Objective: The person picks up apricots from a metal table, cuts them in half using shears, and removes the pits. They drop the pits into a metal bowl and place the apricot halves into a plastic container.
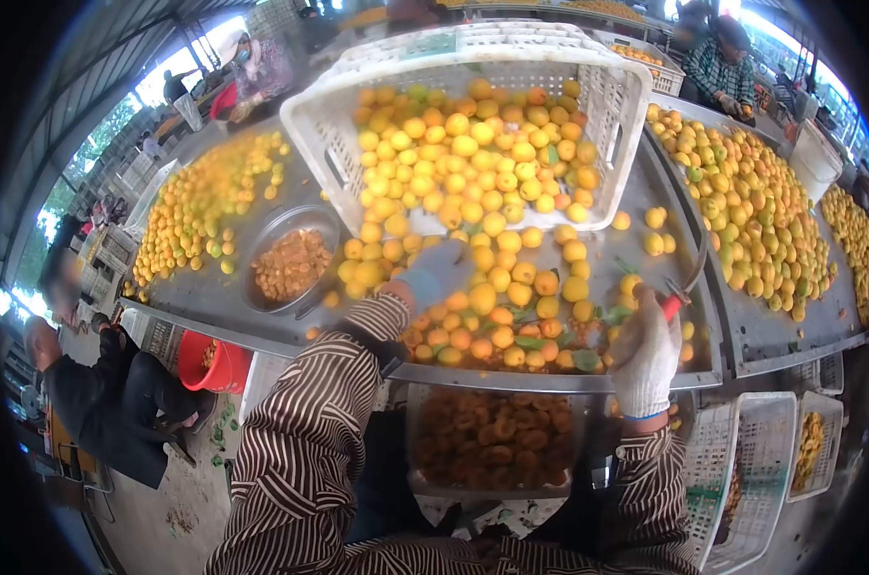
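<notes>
My left hand [438, 274], in a blue-grey glove, reaches over the yellow-orange apricots [500, 280] spread on the metal table. It is smeared, so its fingers and anything in them do not show clearly. In a white knitted glove, my right hand [645, 355] closes around a red-handled tool [672, 307] with a curved metal part, near the table's right front. A tipped white plastic crate [631, 125] opens toward me, its apricots spilling onto the table. Left of my left hand sits a metal bowl [262, 230] of orange pitted fruit pieces [292, 265].
Beneath the table edge, a crate holds dark orange fruit halves [492, 436]. A red bucket [201, 362] stands at the lower left, and white crates [755, 479] at the lower right. More apricots [751, 220] lie on the right-hand table. Other people work around the tables.
</notes>
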Available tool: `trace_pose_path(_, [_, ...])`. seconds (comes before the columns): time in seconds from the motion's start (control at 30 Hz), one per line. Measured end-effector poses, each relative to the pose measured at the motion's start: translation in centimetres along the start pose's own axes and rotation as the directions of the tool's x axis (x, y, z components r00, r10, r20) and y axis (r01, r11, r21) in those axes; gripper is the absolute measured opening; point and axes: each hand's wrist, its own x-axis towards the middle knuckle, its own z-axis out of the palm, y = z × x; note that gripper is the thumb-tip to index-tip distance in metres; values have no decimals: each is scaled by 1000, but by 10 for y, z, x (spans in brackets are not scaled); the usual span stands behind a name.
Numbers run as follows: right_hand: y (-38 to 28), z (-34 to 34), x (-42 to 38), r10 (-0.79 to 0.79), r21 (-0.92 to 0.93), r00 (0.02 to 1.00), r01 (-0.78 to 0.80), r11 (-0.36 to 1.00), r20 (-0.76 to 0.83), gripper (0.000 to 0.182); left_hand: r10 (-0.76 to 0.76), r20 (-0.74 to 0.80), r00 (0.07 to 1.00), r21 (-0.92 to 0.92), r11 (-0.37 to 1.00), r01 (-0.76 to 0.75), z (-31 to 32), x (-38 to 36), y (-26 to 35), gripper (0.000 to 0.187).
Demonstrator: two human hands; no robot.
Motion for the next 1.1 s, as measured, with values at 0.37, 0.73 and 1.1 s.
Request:
trace_pose_path(0.37, [-11, -11, -1, -43, -146, 998, 36, 989, -44, 13, 113, 280, 953, 508, 825, -247, 19, 32, 28, 60])
trace_pose_path(0.73, [-9, -25, 1, -7, -83, 1000, 5, 997, -23, 13, -78, 195, 978, 712, 696, -86, -23, 32, 29, 29])
trace_pose_path(1.1, [-11, -18, 6, -98, -40, 989, 94, 995, -110, 12, -100, 23, 995, 491, 868, 76, -32, 46, -1, 44])
